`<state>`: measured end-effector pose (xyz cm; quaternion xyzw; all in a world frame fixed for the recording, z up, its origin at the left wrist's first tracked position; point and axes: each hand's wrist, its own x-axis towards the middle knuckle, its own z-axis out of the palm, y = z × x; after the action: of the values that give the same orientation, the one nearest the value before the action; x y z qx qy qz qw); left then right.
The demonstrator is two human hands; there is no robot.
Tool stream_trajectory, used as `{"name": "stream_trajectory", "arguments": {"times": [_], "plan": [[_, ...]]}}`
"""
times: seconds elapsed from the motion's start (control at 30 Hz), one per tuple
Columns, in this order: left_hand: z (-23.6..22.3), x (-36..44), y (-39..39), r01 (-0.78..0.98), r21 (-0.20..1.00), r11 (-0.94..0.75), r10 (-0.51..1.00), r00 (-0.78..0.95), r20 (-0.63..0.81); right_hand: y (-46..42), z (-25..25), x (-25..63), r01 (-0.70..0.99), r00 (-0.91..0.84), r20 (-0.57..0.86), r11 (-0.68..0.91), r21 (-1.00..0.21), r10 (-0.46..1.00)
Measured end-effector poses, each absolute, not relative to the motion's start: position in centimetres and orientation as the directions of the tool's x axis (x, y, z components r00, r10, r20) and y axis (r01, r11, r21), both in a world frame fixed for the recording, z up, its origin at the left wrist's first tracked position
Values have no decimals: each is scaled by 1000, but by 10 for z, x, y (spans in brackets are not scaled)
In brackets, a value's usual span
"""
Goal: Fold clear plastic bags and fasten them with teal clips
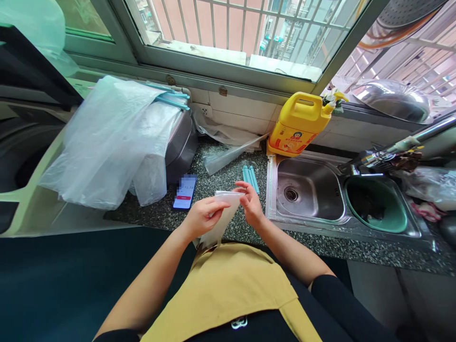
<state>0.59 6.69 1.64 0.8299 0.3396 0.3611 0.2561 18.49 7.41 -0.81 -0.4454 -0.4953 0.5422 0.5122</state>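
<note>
My left hand (206, 216) pinches the upper left side of a translucent plastic bag (225, 216), which hangs down over the counter's front edge toward my apron. My right hand (252, 203) grips the bag's upper right corner between thumb and fingers. The top edge of the bag is stretched between both hands. Just beyond my right hand, several teal plastic strips (250, 179) lie side by side on the speckled counter (206, 190). A phone (185, 192) with a lit screen lies to the left of my left hand.
At left, clear plastic bags (107, 142) cover part of a dark appliance (181, 154), with teal strips (173, 96) on top. More plastic sheeting (228, 156) lies behind. A yellow jug (297, 124) stands behind the steel sink (313, 190); a green basin (394, 218) sits at right.
</note>
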Motion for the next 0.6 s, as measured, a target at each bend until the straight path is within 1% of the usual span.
{"name": "stream_trajectory", "arguments": {"times": [0.07, 0.13, 0.17, 0.23, 0.33, 0.5, 0.6], "plan": [[19, 6, 68, 399, 620, -676, 718, 546, 431, 80, 3, 192, -45, -205, 68, 60, -997, 976], [22, 8, 68, 402, 590, -700, 687, 603, 405, 86, 14, 197, 91, -323, 79, 114, -989, 943], [23, 10, 68, 401, 583, -706, 677, 625, 389, 87, 19, 198, 149, -354, 76, 136, -979, 932], [25, 11, 68, 393, 595, -701, 675, 635, 375, 89, 25, 198, 202, -349, 82, 160, -966, 934], [26, 11, 66, 356, 645, -676, 690, 613, 385, 87, 29, 198, 196, -335, 90, 163, -967, 938], [30, 12, 61, 331, 686, -648, 679, 659, 323, 86, 37, 200, 219, -451, 47, 162, -962, 891], [30, 16, 55, 272, 774, -572, 701, 653, 288, 89, 39, 202, 163, -466, 11, 98, -982, 885]]}}
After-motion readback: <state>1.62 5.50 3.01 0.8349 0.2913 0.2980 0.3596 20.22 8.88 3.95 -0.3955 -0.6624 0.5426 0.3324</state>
